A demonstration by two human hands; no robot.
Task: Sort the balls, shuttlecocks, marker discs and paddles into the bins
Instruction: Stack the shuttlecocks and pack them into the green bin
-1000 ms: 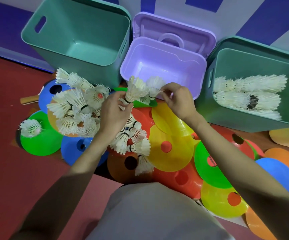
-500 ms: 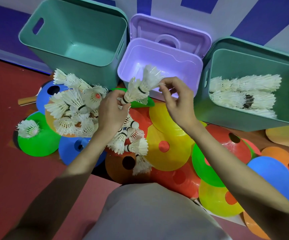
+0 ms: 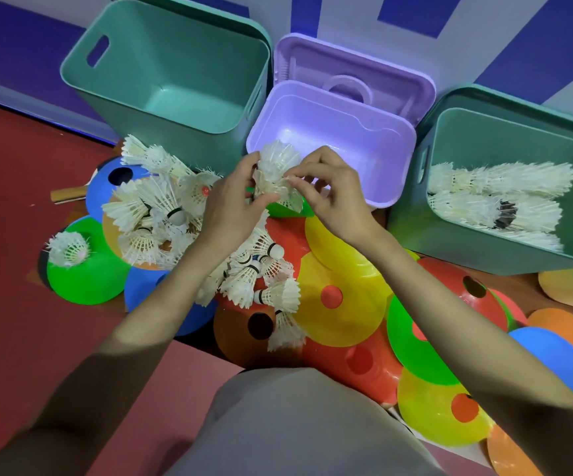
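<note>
I look down on a dull red floor [image 3: 20,304] that meets a wall painted in purple and pale stripes [image 3: 346,15]. I take the purple bin [image 3: 364,139] as my landmark: it stands open against that wall, its lid tipped back behind it. Left of it stands an empty teal bin [image 3: 175,73]; right of it a second teal bin [image 3: 504,132] holds rows of stacked shuttlecocks [image 3: 498,197].

Just in front of the purple bin's near rim, both hands meet on a small nested stack of shuttlecocks [image 3: 274,170]. My left hand [image 3: 233,207] has its fingers curled round the stack's lower part; my right hand [image 3: 333,194] pinches the feather edge with thumb and fingertips, the other fingers loosely bent.

In front of and left of the purple bin, loose shuttlecocks [image 3: 161,207] lie heaped on overlapping marker discs [image 3: 343,297] in green, blue, yellow, red and orange, which spread across the floor toward the right teal bin. A wooden paddle handle [image 3: 68,194] pokes out far left of the pile. A grey-clad knee [image 3: 295,424] fills the view's bottom edge.
</note>
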